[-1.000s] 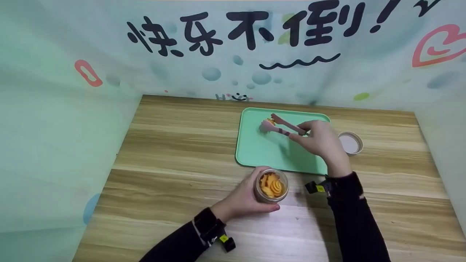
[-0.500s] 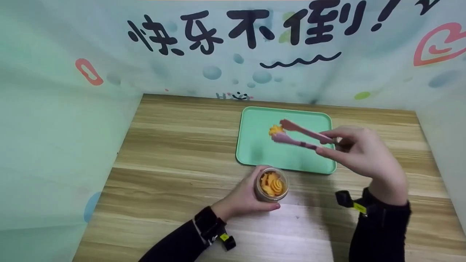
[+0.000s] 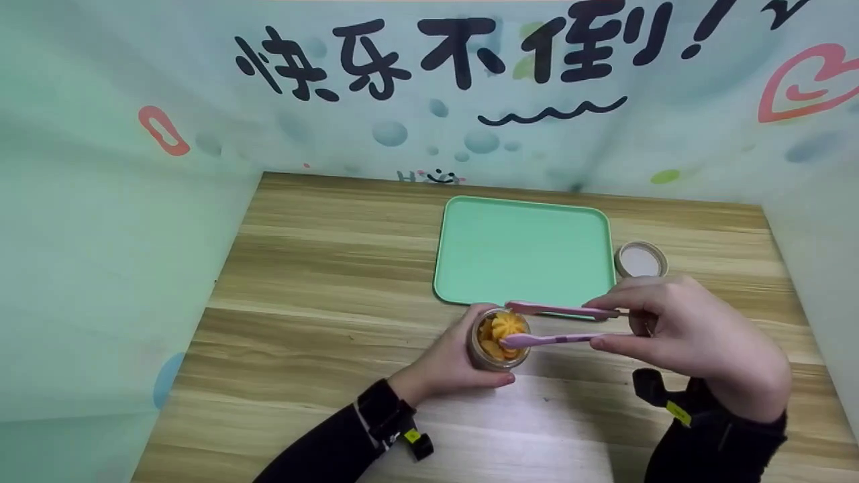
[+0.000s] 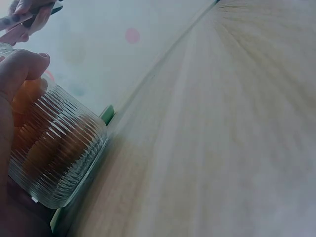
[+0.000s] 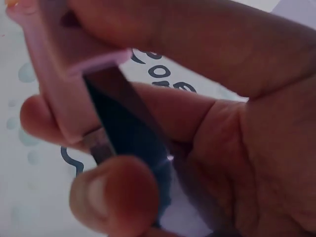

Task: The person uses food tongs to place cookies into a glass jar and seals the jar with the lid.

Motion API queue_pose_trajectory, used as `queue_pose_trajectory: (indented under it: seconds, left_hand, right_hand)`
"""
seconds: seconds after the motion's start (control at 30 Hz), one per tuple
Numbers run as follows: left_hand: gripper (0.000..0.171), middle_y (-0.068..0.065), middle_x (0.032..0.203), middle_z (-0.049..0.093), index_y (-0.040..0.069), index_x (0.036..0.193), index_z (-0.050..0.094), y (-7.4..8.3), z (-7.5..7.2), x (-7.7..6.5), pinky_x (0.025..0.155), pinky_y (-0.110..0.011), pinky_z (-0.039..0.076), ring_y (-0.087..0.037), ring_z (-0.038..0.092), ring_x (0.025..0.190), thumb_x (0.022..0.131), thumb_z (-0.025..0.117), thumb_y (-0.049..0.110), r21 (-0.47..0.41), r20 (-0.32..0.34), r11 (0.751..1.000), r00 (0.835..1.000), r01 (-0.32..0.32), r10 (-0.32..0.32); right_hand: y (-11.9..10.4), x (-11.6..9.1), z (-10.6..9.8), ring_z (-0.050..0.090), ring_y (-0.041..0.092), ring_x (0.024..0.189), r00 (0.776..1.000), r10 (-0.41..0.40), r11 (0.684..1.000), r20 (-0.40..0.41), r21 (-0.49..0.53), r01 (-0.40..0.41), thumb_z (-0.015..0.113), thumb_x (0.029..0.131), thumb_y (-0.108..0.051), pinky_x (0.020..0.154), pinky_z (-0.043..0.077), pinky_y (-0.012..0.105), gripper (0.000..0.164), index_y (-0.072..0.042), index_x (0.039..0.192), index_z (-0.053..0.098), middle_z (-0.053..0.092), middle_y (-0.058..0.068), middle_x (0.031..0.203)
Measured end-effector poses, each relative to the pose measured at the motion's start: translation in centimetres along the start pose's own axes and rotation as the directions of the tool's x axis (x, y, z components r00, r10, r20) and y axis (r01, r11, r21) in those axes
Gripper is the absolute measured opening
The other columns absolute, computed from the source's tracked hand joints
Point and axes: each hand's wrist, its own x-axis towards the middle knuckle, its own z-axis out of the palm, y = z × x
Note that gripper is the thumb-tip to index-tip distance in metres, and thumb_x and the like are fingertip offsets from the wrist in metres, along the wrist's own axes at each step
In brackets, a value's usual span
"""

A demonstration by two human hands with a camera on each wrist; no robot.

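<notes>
My left hand (image 3: pixel 446 362) grips a clear ribbed jar (image 4: pixel 64 143) of orange, biscuit-like pieces just in front of the tray. In the left wrist view its thumb lies across the upper part of the jar. My right hand (image 3: pixel 671 329) pinches pink tongs (image 3: pixel 564 339), whose two tips reach over the jar's mouth. A flower-shaped orange piece (image 3: pixel 508 326) shows between the tips at the mouth. In the right wrist view, fingers and thumb hold the tongs' pink arms (image 5: pixel 54 74) and shiny metal strip (image 5: pixel 133 123).
A green tray (image 3: pixel 523 248) lies behind the jar on the wood-grain table (image 3: pixel 322 268). To the tray's right is a round lid (image 3: pixel 641 260), inner side up. Printed cloth walls (image 3: pixel 376 147) stand at the back and sides.
My right hand has brought the tongs and the flower-shaped piece from over the tray toward me, to the jar's mouth. The tray's surface now shows bare. The left hand and jar stay put.
</notes>
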Motion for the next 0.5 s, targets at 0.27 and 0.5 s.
queue_pose_trajectory:
  seconds: [0.27,0.5]
  left_hand:
    - [0.089,0.003,0.134,0.054,0.019,0.145,0.04,2.5,-0.3,-0.1,0.108,-0.037,0.043,-0.016,0.055,0.122,0.074,0.093,0.015,-0.003,0.007,1.0,1.0,-0.002,0.002]
    - [0.091,0.004,0.135,0.054,0.023,0.145,0.04,1.9,-0.2,-0.1,0.108,-0.037,0.043,-0.016,0.055,0.123,0.073,0.094,0.018,0.002,-0.001,1.0,1.0,0.025,-0.025]
  right_hand:
    - [-0.4,-0.1,0.4,0.048,-0.001,0.055,1.0,0.001,0.999,-0.021,-0.052,-0.002,0.09,0.08,-0.02,0.047,0.039,0.013,0.03,-0.021,0.106,0.076,0.065,-0.017,0.092]
    - [-0.7,-0.1,0.6,0.049,-0.001,0.056,0.999,0.028,0.995,-0.019,-0.098,-0.03,0.09,0.079,-0.023,0.048,0.04,0.013,0.029,-0.021,0.105,0.077,0.065,-0.017,0.092]
